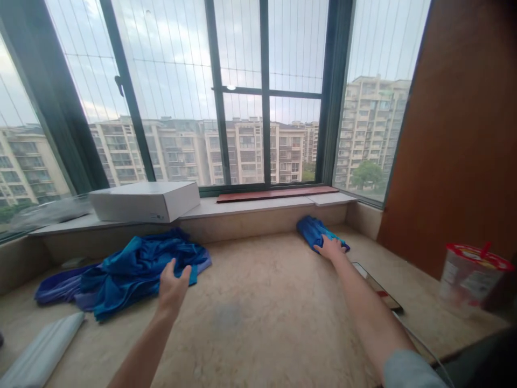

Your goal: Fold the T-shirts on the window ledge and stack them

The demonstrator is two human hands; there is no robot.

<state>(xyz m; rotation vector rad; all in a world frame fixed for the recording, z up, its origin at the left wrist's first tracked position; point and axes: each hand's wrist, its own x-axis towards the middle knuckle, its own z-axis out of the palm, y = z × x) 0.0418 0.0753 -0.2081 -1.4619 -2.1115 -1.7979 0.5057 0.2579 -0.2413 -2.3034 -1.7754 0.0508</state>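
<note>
A crumpled heap of shiny blue and purple cloth [133, 272] lies on the left of the stone-like ledge. My left hand [173, 281] is at its right side, thumb and fingers apart, with nothing between them; whether it touches the fabric I cannot tell. Farther right, close to the back wall, a compactly folded blue cloth [311, 231] rests on the same surface. The fingers and thumb of my right hand [332, 248] span its near end. That hand covers part of the bundle.
A white box [141, 202] and a reddish-brown strip [278, 194] rest on the sill under the windows. A phone [377, 288] with a cable lies by my right forearm, and a red-lidded cup [472, 277] stands right. A pale folded item [44, 350] lies front left.
</note>
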